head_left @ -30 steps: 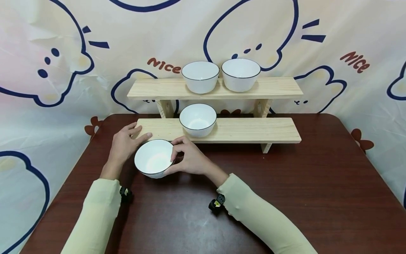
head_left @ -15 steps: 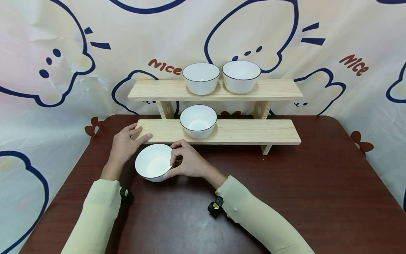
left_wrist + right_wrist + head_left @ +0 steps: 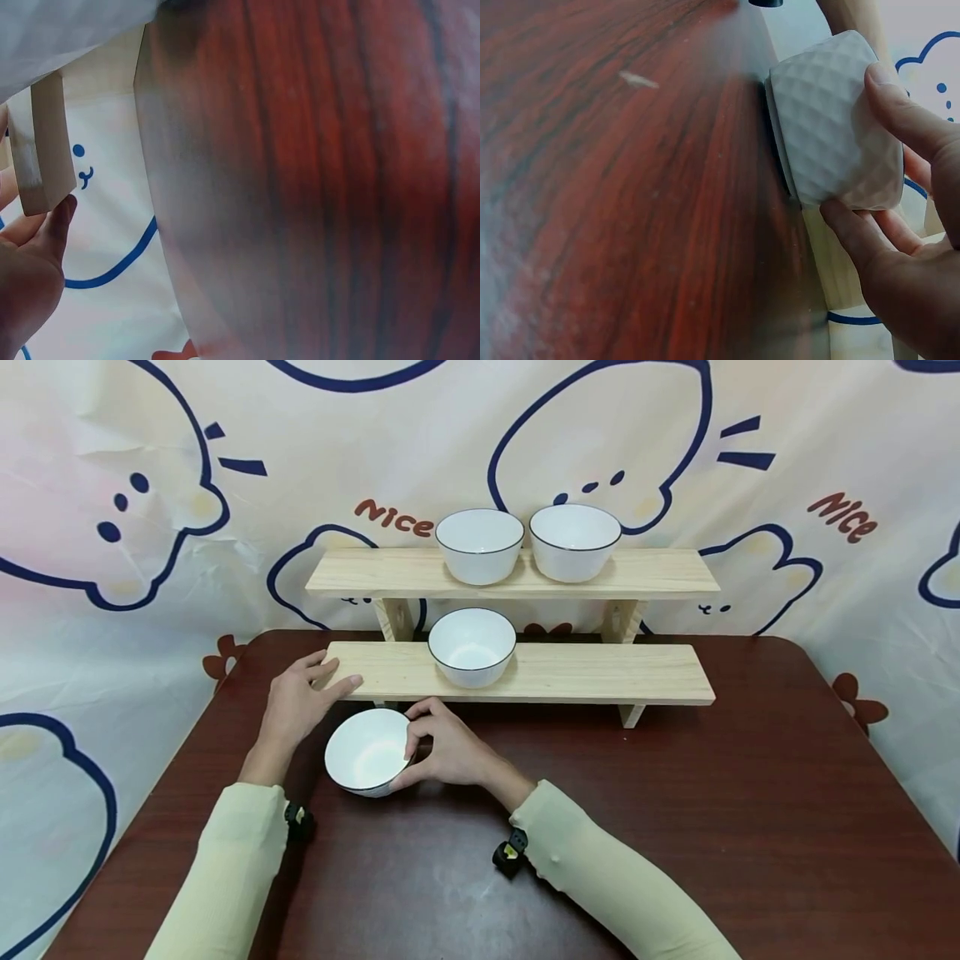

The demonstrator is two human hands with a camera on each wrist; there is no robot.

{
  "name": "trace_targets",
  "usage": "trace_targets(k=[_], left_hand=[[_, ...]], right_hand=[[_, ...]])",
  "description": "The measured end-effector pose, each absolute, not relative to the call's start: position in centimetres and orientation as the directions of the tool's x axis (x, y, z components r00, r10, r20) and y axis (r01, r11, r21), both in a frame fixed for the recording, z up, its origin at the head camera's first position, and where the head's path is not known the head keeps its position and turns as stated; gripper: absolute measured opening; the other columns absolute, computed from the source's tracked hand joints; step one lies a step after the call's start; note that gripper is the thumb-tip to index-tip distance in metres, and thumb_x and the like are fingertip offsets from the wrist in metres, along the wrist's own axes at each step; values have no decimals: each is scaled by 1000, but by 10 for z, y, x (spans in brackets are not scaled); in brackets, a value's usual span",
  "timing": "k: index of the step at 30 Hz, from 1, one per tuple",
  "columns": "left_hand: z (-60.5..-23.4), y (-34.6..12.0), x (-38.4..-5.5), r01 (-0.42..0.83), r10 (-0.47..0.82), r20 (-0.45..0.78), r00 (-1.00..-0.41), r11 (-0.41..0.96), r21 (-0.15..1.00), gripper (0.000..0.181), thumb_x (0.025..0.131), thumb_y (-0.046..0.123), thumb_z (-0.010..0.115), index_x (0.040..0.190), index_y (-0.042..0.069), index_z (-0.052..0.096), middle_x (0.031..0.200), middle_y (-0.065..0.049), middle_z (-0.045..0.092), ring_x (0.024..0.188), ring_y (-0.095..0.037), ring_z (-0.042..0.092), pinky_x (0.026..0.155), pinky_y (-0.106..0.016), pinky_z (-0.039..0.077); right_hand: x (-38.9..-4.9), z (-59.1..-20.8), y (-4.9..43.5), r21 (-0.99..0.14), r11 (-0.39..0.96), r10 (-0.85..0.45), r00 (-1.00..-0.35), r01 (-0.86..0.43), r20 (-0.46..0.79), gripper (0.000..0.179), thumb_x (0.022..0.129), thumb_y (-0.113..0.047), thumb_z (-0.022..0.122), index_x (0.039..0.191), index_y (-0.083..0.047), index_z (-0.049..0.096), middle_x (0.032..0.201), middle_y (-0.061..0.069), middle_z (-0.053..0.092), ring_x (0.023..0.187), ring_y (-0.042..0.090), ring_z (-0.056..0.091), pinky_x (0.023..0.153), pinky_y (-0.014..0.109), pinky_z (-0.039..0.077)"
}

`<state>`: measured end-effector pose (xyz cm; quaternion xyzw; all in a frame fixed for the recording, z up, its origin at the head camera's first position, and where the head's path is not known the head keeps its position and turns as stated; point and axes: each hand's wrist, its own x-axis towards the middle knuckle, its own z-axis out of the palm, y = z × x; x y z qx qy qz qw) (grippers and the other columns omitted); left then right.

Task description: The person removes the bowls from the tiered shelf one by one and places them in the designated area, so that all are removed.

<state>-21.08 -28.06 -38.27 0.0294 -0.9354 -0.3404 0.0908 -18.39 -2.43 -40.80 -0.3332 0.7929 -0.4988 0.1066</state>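
The person's right hand [image 3: 453, 752] pinches a white bowl [image 3: 366, 752] by its right side, thumb on the near side and fingers at the dark rim, only slightly apart. That bowl is in front of the lower shelf [image 3: 600, 672], below its left part, closer to the left edge of the desk [image 3: 675, 827] than to the right; I can't tell whether its base touches the wood. The left hand [image 3: 296, 702] grips the left end of the lower shelf, its thumb and fingers parted around the board's corner. A second bowl [image 3: 471, 643] sits on the lower shelf, left of its middle. Up on the top shelf [image 3: 375, 572], near the desk's far edge, a third bowl [image 3: 480, 539] and a fourth bowl [image 3: 574, 547] stand side by side. A cartoon-printed cloth [image 3: 300, 443] hangs behind.
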Motion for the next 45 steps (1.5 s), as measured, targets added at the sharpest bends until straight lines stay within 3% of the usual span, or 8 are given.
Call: trace_targets(k=[5, 13, 26, 36, 45], left_hand=[[-382, -280, -211, 15, -110, 156, -982, 768, 640, 77, 91, 51, 73, 142, -4, 54, 157, -21, 40, 140, -44, 40, 105, -59, 41], [-381, -279, -212, 9, -113, 148, -982, 765, 644, 79, 91, 53, 73, 143, -3, 54, 158, -19, 39, 140, -43, 40, 105, -59, 41], [-383, -279, -212, 15, -118, 162, -980, 764, 645, 77, 91, 51, 73, 142, -4, 55, 156, -21, 41, 140, -43, 40, 105, -60, 41], [-384, -278, -212, 16, -116, 164, -980, 768, 641, 76, 92, 50, 73, 141, -5, 55, 156, -21, 41, 140, -44, 39, 106, -60, 40], [-385, -279, -211, 24, -113, 171, -979, 765, 644, 75, 92, 50, 72, 141, -4, 55, 156, -21, 41, 141, -45, 39, 106, -60, 39]], right_hand=[[-184, -409, -25, -865, 277, -634, -756, -419, 163, 37, 65, -16, 98, 71, -6, 64, 130, 8, 46, 121, 19, 49, 91, 18, 49], [-182, -402, -26, -788, 384, -643, -752, -482, 147, 37, 68, -25, 98, 72, -16, 62, 133, 7, 45, 123, 17, 47, 97, 21, 43], [-181, -403, -27, -777, 410, -634, -762, -477, 132, 36, 70, -28, 97, 75, -17, 62, 135, 6, 46, 126, 16, 47, 99, 22, 41], [-180, -398, -19, -741, 463, -614, -779, -486, 127, 43, 73, -38, 93, 103, -21, 68, 140, 5, 47, 127, 19, 49, 103, 30, 42], [-186, -391, -2, -770, 381, -609, -766, -511, 207, 31, 81, -29, 87, 103, -12, 72, 134, 12, 54, 126, 22, 51, 100, 38, 47]])
